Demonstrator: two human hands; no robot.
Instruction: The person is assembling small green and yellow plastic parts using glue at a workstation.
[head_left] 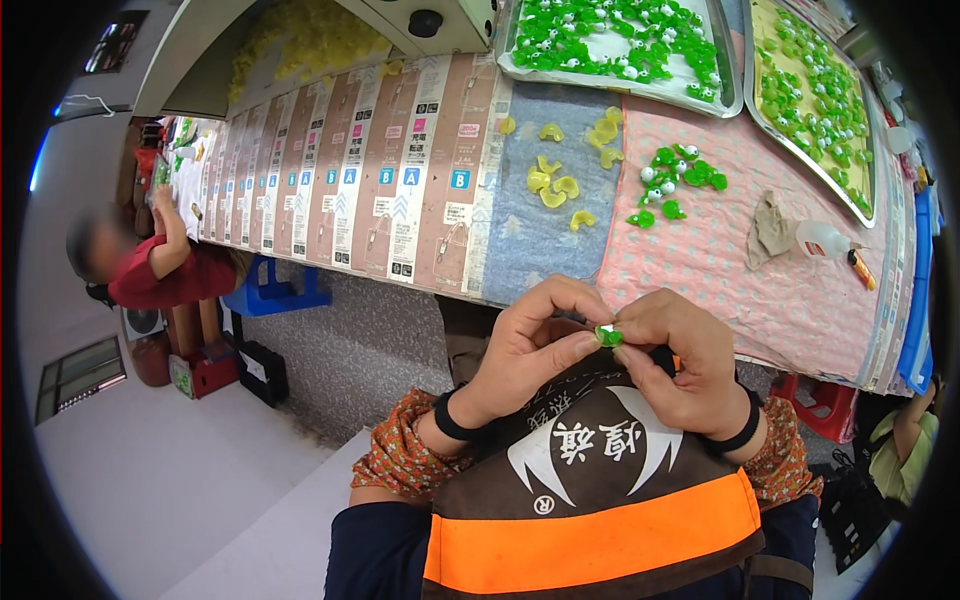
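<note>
Left hand and right hand pinched small green piece together, near table edge; loose green pieces farther.

2 metal trays of green pieces, yellow pieces – loose, glue bottle, rag

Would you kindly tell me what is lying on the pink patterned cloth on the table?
On the pink patterned cloth lie a cluster of small green plastic pieces with white balls, a crumpled brown rag and a clear squeeze bottle. Whatever is beneath the rag is hidden.
</note>
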